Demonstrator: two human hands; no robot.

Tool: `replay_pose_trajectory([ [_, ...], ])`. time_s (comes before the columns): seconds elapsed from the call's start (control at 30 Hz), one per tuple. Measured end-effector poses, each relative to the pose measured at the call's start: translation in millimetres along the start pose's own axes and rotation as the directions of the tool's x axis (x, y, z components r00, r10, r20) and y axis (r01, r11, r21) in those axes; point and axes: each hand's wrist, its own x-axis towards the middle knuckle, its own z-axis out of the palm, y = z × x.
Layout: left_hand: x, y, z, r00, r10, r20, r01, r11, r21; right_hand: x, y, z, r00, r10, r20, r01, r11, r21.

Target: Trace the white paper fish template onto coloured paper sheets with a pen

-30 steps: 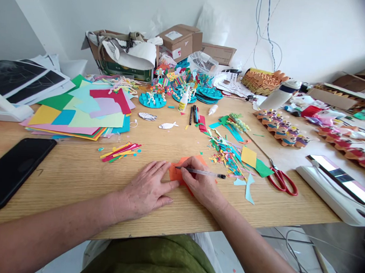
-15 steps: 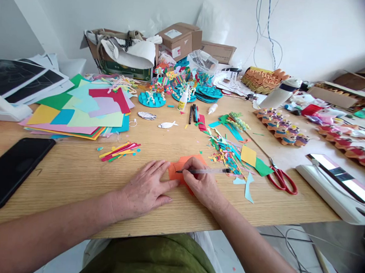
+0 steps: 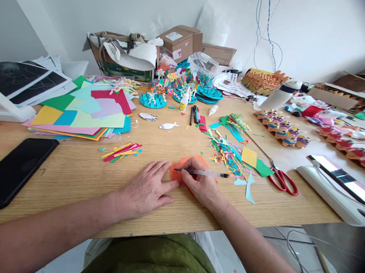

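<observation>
A small orange piece of paper point(image 3: 175, 173) lies near the front edge of the wooden table point(image 3: 75, 175). My left hand point(image 3: 146, 188) rests flat on the table with its fingertips pressing the paper's left edge. My right hand point(image 3: 200, 183) is closed around a clear pen point(image 3: 209, 174), whose tip touches the orange paper just right of my left fingers. The right hand covers most of the paper.
Red-handled scissors point(image 3: 280, 179) and a heap of coloured paper scraps point(image 3: 227, 153) lie to the right. A stack of coloured sheets point(image 3: 81, 112) sits at back left, a black phone point(image 3: 13, 171) at front left, a white device point(image 3: 337, 187) at right. Boxes and paper crafts crowd the back.
The pen tip has shifted slightly over the orange paper between frames. My left hand has stayed in place.
</observation>
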Motion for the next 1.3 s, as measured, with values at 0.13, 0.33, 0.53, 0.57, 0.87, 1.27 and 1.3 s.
replay_pose_trajectory([
  [0.13, 0.1, -0.1, -0.3, 1.000, 0.008, 0.009, -0.008, 1.000, 0.010, -0.3, -0.5, 0.0, 1.000, 0.007, 0.005, -0.007, 1.000, -0.019],
  [0.33, 0.3, 1.1, -2.2, 1.000, 0.006, 0.025, -0.007, 1.000, 0.019, 0.0, -0.7, 0.3, 1.000, 0.005, 0.022, -0.004, 1.000, -0.017],
  [0.53, 1.2, 1.0, -2.3, 1.000, -0.003, 0.026, 0.003, 1.000, 0.021, 0.0, -1.5, -0.9, 1.000, 0.005, 0.026, -0.005, 1.000, -0.031],
  [0.57, 1.3, 0.9, -2.3, 1.000, -0.002, 0.026, 0.002, 1.000, 0.021, 0.0, -1.7, -1.0, 1.000, 0.005, 0.029, -0.004, 1.000, -0.031],
  [0.87, 0.3, 0.5, -1.4, 1.000, 0.001, 0.016, -0.001, 1.000, 0.020, 0.4, -2.5, -0.8, 1.000, -0.004, 0.019, 0.004, 0.999, -0.043],
  [1.27, 0.5, 0.6, -2.0, 1.000, 0.001, 0.018, -0.001, 1.000, 0.012, 0.0, -1.3, 0.3, 1.000, -0.004, 0.009, 0.004, 1.000, -0.027],
  [1.3, 0.6, 0.7, -2.3, 1.000, 0.001, 0.021, -0.001, 1.000, 0.012, 0.0, -1.0, 0.6, 1.000, -0.003, 0.009, 0.003, 1.000, -0.023],
])
